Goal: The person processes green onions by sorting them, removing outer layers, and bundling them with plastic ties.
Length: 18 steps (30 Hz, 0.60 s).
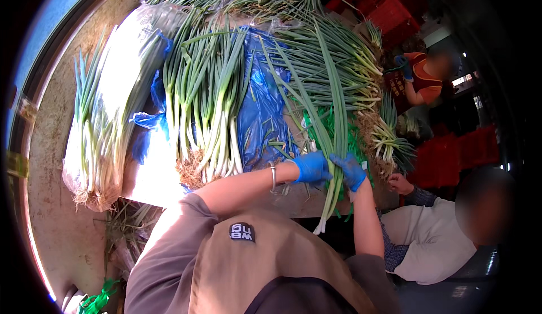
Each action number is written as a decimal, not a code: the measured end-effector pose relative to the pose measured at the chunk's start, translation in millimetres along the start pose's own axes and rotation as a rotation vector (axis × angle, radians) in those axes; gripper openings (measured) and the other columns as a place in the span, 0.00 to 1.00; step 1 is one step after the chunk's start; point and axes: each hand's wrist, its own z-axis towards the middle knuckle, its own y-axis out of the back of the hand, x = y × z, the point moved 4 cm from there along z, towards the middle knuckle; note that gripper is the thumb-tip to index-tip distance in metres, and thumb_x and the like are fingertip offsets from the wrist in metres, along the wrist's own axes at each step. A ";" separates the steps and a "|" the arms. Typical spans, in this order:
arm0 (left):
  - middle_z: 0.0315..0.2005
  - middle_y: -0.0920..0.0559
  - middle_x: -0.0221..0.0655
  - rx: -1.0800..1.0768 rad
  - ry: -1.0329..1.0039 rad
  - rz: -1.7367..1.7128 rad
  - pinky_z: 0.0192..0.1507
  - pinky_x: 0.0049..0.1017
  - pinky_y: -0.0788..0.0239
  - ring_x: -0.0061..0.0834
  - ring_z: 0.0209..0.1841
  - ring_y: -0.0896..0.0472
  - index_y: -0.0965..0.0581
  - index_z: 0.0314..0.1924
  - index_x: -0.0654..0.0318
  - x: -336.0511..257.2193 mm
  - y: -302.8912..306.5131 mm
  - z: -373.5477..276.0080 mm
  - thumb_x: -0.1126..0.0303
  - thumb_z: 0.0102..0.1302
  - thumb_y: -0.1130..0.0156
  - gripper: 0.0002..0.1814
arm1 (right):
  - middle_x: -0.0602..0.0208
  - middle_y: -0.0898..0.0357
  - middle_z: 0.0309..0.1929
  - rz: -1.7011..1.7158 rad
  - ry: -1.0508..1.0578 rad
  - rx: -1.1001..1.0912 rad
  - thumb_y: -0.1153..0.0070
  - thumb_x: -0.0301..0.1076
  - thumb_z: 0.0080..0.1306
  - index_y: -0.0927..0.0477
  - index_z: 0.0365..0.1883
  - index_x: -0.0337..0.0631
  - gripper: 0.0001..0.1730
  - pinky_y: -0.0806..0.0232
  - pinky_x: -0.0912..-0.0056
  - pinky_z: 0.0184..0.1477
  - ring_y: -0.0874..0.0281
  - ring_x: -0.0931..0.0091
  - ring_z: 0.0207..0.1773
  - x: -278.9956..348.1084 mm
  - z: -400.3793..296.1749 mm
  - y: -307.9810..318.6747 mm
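Both my hands wear blue gloves. A few long green onions lie between them, leaves pointing away over the table and white ends hanging past its near edge. My right hand is closed around their stalks. Against their left side is my left hand, its fingers curled at the stalks; whether it grips them is partly hidden. Left of my hands, a pile of green onions lies on the table with roots towards me. Crumpled blue plastic and cut leaf scraps lie beside that pile.
A larger heap of green onions spreads across the back right, near green plastic ties. Plastic-wrapped onions lie at far left. A person is close on my right; others stand farther off by red crates.
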 end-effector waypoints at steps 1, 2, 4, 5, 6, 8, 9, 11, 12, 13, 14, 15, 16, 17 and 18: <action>0.29 0.21 0.40 -0.165 0.078 0.062 0.33 0.34 0.31 0.41 0.29 0.22 0.24 0.36 0.62 -3.0 29.3 -3.4 0.60 0.57 0.46 0.14 | 0.62 0.25 0.44 0.018 -0.026 0.004 0.48 0.36 0.59 0.30 0.48 0.33 0.22 0.31 0.75 0.37 0.26 0.77 0.35 -3.9 -6.3 0.3; 0.28 0.21 0.39 -0.329 0.157 0.125 0.33 0.35 0.31 0.41 0.30 0.23 0.24 0.36 0.61 -4.4 65.5 -4.0 0.60 0.58 0.46 0.13 | 0.62 0.25 0.44 0.036 -0.052 0.008 0.48 0.35 0.59 0.31 0.49 0.32 0.22 0.31 0.75 0.36 0.26 0.77 0.34 -5.4 -12.8 0.7; 0.29 0.22 0.39 -0.808 -0.100 0.296 0.31 0.34 0.32 0.40 0.31 0.24 0.24 0.35 0.57 -7.4 132.4 -5.5 0.69 0.58 0.47 0.06 | 0.62 0.23 0.34 0.003 -0.035 -0.042 0.48 0.34 0.59 0.28 0.46 0.33 0.19 0.30 0.75 0.31 0.25 0.76 0.28 -16.7 -25.8 3.6; 0.28 0.23 0.38 -0.920 -0.174 0.361 0.31 0.35 0.32 0.41 0.32 0.25 0.25 0.36 0.56 -4.6 163.8 -4.5 0.68 0.57 0.48 0.07 | 0.61 0.23 0.34 0.005 -0.031 -0.055 0.48 0.34 0.59 0.29 0.46 0.33 0.19 0.30 0.75 0.31 0.25 0.76 0.28 -19.1 -33.2 3.3; 0.28 0.23 0.38 -0.959 -0.201 0.453 0.31 0.35 0.32 0.41 0.32 0.24 0.25 0.36 0.56 4.5 192.7 -0.7 0.70 0.56 0.47 0.08 | 0.60 0.23 0.34 0.005 -0.024 -0.069 0.48 0.34 0.59 0.30 0.47 0.33 0.20 0.30 0.75 0.31 0.25 0.75 0.28 -19.8 -41.0 2.3; 0.32 0.22 0.37 -0.961 -0.207 0.617 0.32 0.34 0.31 0.40 0.32 0.24 0.25 0.40 0.55 19.1 243.2 -1.2 0.72 0.54 0.46 0.11 | 0.58 0.23 0.34 -0.010 -0.018 -0.060 0.48 0.35 0.59 0.32 0.50 0.33 0.22 0.30 0.75 0.30 0.25 0.75 0.28 -30.8 -49.8 6.2; 0.37 0.22 0.36 -0.921 -0.186 0.683 0.33 0.34 0.31 0.40 0.32 0.24 0.26 0.43 0.54 20.0 259.9 -3.6 0.72 0.54 0.46 0.14 | 0.59 0.24 0.34 0.015 -0.002 -0.055 0.48 0.35 0.59 0.32 0.49 0.33 0.22 0.30 0.75 0.30 0.25 0.75 0.28 -34.2 -53.7 4.0; 0.44 0.25 0.34 -0.828 -0.302 0.882 0.34 0.34 0.30 0.39 0.34 0.24 0.29 0.49 0.51 -1.1 270.9 -4.0 0.73 0.54 0.45 0.20 | 0.60 0.24 0.32 0.066 0.026 -0.063 0.47 0.36 0.59 0.31 0.48 0.32 0.21 0.30 0.76 0.31 0.25 0.75 0.28 -34.2 -64.1 -2.7; 0.48 0.26 0.34 -0.783 -0.352 0.977 0.35 0.34 0.30 0.39 0.34 0.24 0.30 0.52 0.50 -5.5 270.6 -5.1 0.74 0.53 0.45 0.23 | 0.61 0.24 0.32 0.050 0.008 -0.049 0.47 0.36 0.60 0.30 0.48 0.32 0.21 0.31 0.77 0.31 0.26 0.76 0.28 -32.0 -68.7 -6.3; 0.50 0.28 0.33 -0.648 -0.361 0.955 0.35 0.34 0.30 0.39 0.35 0.24 0.32 0.54 0.48 0.5 268.6 0.0 0.74 0.54 0.46 0.26 | 0.62 0.24 0.31 0.034 -0.010 -0.034 0.47 0.36 0.60 0.30 0.48 0.32 0.21 0.31 0.77 0.31 0.26 0.76 0.28 -28.4 -73.1 -9.9; 0.52 0.30 0.32 -0.514 -0.367 0.930 0.36 0.34 0.30 0.39 0.36 0.24 0.34 0.57 0.46 8.5 267.0 6.8 0.75 0.54 0.47 0.28 | 0.62 0.24 0.30 0.017 -0.028 -0.018 0.47 0.37 0.60 0.30 0.47 0.32 0.21 0.31 0.78 0.31 0.26 0.76 0.28 -26.2 -76.8 -12.2; 0.54 0.31 0.31 -0.379 -0.373 0.900 0.37 0.34 0.30 0.39 0.36 0.24 0.37 0.59 0.44 5.7 262.7 8.6 0.76 0.54 0.47 0.31 | 0.63 0.25 0.30 0.013 -0.047 -0.024 0.47 0.37 0.60 0.29 0.47 0.32 0.21 0.32 0.78 0.32 0.26 0.77 0.28 -27.5 -80.5 -11.8; 0.52 0.30 0.33 -0.253 -0.270 0.875 0.37 0.34 0.30 0.41 0.38 0.24 0.39 0.60 0.41 -1.7 261.1 6.3 0.77 0.54 0.49 0.33 | 0.64 0.25 0.30 0.010 -0.065 -0.030 0.47 0.37 0.60 0.29 0.47 0.31 0.21 0.32 0.79 0.32 0.27 0.77 0.28 -29.5 -84.5 -11.3; 0.52 0.30 0.34 -0.184 -0.295 0.885 0.37 0.34 0.30 0.41 0.38 0.24 0.39 0.61 0.42 1.7 257.3 8.5 0.76 0.55 0.49 0.32 | 0.64 0.25 0.29 0.006 -0.084 -0.035 0.47 0.37 0.60 0.29 0.46 0.31 0.21 0.32 0.79 0.32 0.27 0.78 0.28 -30.8 -87.6 -10.8; 0.52 0.30 0.35 -0.118 -0.312 0.898 0.37 0.34 0.31 0.40 0.39 0.24 0.40 0.61 0.42 6.9 255.4 7.9 0.76 0.56 0.48 0.32 | 0.63 0.25 0.31 -0.008 -0.084 -0.012 0.47 0.37 0.60 0.30 0.47 0.30 0.21 0.33 0.80 0.31 0.28 0.78 0.27 -29.8 -88.9 -12.4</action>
